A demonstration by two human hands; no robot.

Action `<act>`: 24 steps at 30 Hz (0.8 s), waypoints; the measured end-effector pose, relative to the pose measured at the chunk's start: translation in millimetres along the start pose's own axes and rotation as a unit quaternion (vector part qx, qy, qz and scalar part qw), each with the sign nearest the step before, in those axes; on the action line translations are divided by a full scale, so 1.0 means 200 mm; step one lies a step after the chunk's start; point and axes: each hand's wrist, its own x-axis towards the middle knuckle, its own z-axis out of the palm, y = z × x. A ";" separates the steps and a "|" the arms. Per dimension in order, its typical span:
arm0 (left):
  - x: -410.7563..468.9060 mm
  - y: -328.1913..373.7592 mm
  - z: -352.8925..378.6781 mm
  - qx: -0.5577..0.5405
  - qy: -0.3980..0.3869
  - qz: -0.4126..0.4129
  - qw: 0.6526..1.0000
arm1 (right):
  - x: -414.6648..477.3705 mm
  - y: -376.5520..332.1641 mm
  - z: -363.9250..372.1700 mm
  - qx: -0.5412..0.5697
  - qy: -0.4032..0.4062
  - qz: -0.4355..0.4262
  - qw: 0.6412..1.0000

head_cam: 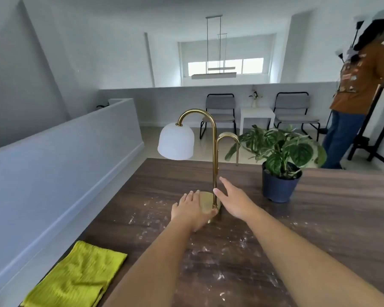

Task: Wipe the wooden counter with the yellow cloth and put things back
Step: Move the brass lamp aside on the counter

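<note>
A dark wooden counter is dusted with white powder near its middle. On it stands a brass lamp with a white dome shade. My left hand grips the near-left rim of the lamp's round base, thumb under the front edge. My right hand is open just right of the lamp's stem, fingers spread and close to the stem without closing on it. A folded yellow cloth lies flat at the counter's near-left corner, apart from both hands.
A potted plant in a dark blue pot stands on the counter right of the lamp. A low grey wall runs along the left. Beyond the counter are two chairs, a small white table, and a person in an orange shirt at far right.
</note>
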 end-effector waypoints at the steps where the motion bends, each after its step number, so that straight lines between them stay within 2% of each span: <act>1: 0.02 -0.01 0.01 0.003 0.000 0.002 1.000 | 0.02 -0.01 0.02 0.055 0.015 0.005 0.998; 4: 0.09 -0.05 0.03 0.010 -0.009 0.008 1.000 | 0.05 -0.02 0.07 0.231 0.026 0.017 0.972; 6: 0.13 -0.07 0.05 0.002 -0.016 0.018 1.000 | 0.06 -0.03 0.10 0.270 0.053 0.014 0.961; 10: 0.20 -0.11 0.08 -0.001 -0.013 0.042 0.999 | 0.08 -0.04 0.13 0.285 0.095 -0.003 0.954; 14: 0.23 -0.13 0.10 -0.016 -0.010 0.055 0.998 | 0.09 -0.01 0.15 0.254 0.133 -0.015 0.958; 19: 0.27 -0.12 0.08 -0.025 -0.025 0.066 0.997 | 0.12 0.02 0.13 0.248 0.108 -0.018 0.962; 22: 0.26 -0.11 0.06 -0.024 -0.033 0.054 0.998 | 0.12 0.03 0.11 0.287 0.065 -0.023 0.956; 24: 0.26 -0.10 0.06 -0.016 -0.036 0.044 0.998 | 0.12 0.03 0.10 0.294 0.064 -0.024 0.953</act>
